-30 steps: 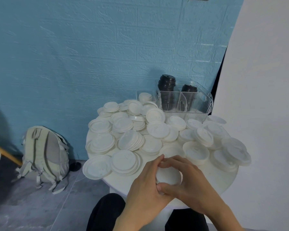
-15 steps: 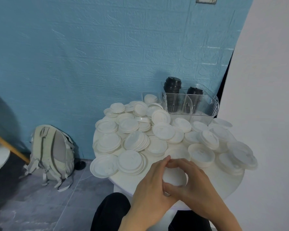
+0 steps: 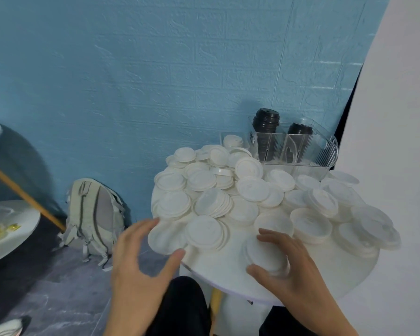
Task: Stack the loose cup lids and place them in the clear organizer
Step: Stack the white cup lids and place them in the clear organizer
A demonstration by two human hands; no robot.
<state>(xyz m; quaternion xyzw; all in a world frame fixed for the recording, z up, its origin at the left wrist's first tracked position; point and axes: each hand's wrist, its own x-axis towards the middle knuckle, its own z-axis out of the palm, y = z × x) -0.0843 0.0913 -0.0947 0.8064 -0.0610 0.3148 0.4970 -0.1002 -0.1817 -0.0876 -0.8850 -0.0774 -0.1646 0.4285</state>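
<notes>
Many loose white cup lids (image 3: 252, 190) cover the round white table (image 3: 228, 272), some in short leaning stacks. My right hand (image 3: 291, 265) grips a small stack of white lids (image 3: 264, 255) resting near the table's front edge, thumb on its near side and fingers on its far side. My left hand (image 3: 141, 258) is spread wide at the table's left edge, its fingers and thumb on either side of a flat lid (image 3: 164, 238) that overhangs the edge. The clear organizer (image 3: 301, 154) stands at the back right and holds two stacks of black lids (image 3: 266, 122).
A small clear compartment with white lids (image 3: 233, 141) sits left of the organizer. A white wall (image 3: 403, 141) borders the table on the right. On the floor to the left lie a grey backpack (image 3: 95, 219) and another white table (image 3: 7, 226) with a wooden leg (image 3: 22, 195).
My hands were together on the small lid stack. The left hand has let go and moved left to the overhanging lid. The right hand still holds the stack.
</notes>
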